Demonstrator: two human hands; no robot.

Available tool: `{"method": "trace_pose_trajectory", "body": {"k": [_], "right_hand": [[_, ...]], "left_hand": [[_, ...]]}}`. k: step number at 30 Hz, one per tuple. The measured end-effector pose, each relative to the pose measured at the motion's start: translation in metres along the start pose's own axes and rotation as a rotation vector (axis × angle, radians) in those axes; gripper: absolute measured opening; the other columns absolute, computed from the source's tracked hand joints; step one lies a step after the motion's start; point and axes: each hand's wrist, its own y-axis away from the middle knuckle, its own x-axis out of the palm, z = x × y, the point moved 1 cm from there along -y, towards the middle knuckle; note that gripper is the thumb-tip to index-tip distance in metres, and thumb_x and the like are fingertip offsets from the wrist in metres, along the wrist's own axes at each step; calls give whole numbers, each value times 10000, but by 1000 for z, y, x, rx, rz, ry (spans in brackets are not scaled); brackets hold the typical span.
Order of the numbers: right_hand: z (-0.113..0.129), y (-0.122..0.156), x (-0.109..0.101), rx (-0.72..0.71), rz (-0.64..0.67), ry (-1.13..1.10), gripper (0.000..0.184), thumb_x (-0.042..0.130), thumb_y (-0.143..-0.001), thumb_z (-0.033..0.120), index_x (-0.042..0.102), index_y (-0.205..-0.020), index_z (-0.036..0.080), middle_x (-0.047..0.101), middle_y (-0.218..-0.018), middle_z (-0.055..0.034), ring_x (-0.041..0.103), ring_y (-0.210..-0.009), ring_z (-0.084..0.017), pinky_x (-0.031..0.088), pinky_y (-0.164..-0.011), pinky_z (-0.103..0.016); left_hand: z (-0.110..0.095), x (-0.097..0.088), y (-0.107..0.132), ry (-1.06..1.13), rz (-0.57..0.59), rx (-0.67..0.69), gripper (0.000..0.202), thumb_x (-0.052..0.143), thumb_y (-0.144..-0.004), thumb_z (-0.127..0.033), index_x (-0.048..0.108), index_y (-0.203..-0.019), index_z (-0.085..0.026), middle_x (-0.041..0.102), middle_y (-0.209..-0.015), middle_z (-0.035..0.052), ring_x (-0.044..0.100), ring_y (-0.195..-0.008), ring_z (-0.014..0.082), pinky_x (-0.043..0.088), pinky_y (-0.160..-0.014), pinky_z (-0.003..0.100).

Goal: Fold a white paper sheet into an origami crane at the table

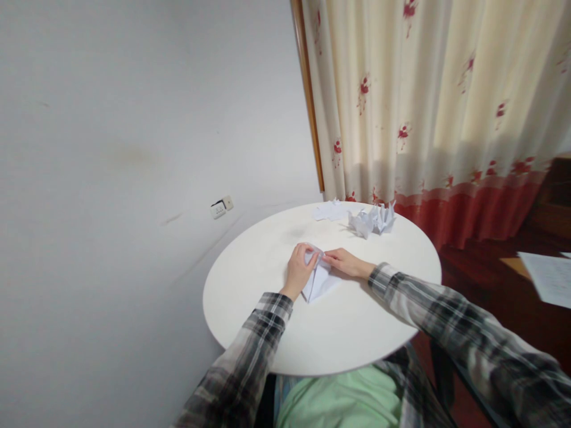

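Observation:
A partly folded sheet of white paper lies on the round white table, its pointed end towards me. My left hand is closed on its upper left part, with thumb and fingers pinching a fold. From the right, my right hand reaches in and pinches the upper right edge. The fingertips of both hands come close together at the top of the paper. Some finger contact is hidden by the folds.
Folded white paper figures, crane-like, stand at the table's back right. Beside them lie flat white paper pieces. A wall with a socket borders the left; a floral curtain hangs behind. Printed sheets lie at far right.

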Motion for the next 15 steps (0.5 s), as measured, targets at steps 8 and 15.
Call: {"method": "trace_pose_trajectory", "body": {"k": [8,15], "right_hand": [[-5,-1,2,28,-4,-46,471,207,-847,500,414,-605,152,397,-570,23,354,-565,-90,314,-578,-219],[-7,-1,3,30,-22,-61,466,203,-853,488,401,-597,154,409,-566,20,357,-558,-88,310,-571,-217]], "left_hand": [[2,1,0,-14,-2,-13,115,467,-782,-228,466,-884,-176,517,-866,27,491,-865,143,404,-796,287],[2,1,0,-11,-1,-2,114,469,-781,-223,466,-885,-176,518,-867,26,492,-861,140,409,-793,283]]}}
